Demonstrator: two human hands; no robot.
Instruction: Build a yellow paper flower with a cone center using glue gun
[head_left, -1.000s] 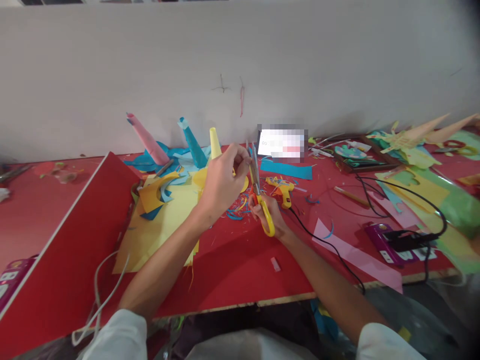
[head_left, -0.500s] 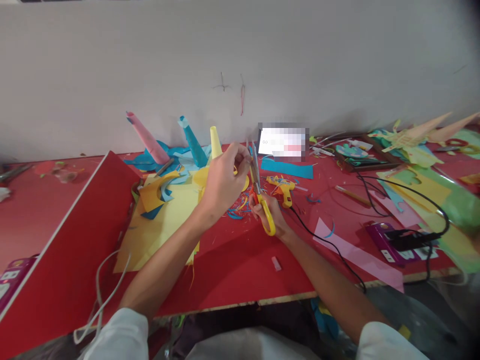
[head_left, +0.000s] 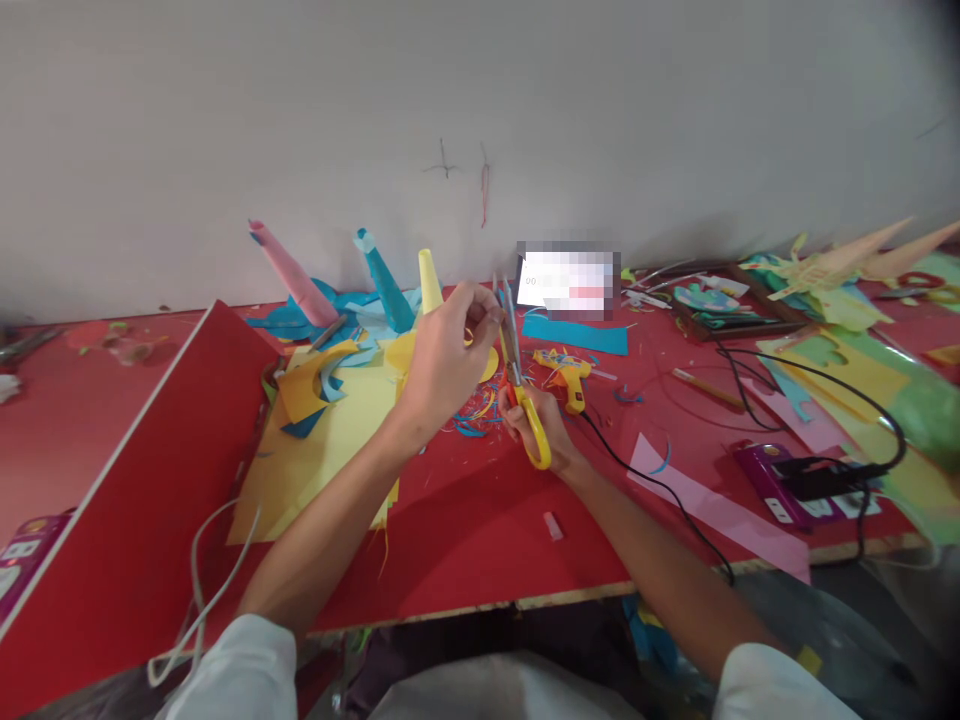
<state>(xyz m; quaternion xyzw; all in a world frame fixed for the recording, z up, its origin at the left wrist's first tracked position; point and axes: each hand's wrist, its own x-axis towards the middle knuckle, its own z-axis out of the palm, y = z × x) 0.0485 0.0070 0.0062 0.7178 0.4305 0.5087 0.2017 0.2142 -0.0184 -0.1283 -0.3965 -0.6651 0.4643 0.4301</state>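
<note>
Yellow-handled scissors (head_left: 535, 430) are in my right hand (head_left: 546, 415), their blades pointing up and slightly parted. My left hand (head_left: 454, 350) is raised beside the blades, thumb and fingers pinched together. What the pinch holds is too small or too hidden to name. Just behind my left hand stands a yellow paper cone (head_left: 430, 278) on a yellow disc (head_left: 400, 352). Thin coloured paper scraps (head_left: 474, 430) lie on the red table (head_left: 465, 530) below the hands.
A blue cone (head_left: 386, 285) and a pink cone (head_left: 292, 272) stand to the left, behind yellow sheets (head_left: 300, 490). A red partition (head_left: 150, 480) rises at left. On the right are a yellow glue gun (head_left: 571, 380), pink strip (head_left: 712, 515) and purple power strip (head_left: 780, 485).
Both hands and the scissors hold nearly the same position. The view has shifted very slightly; nothing has been picked up or put down.
</note>
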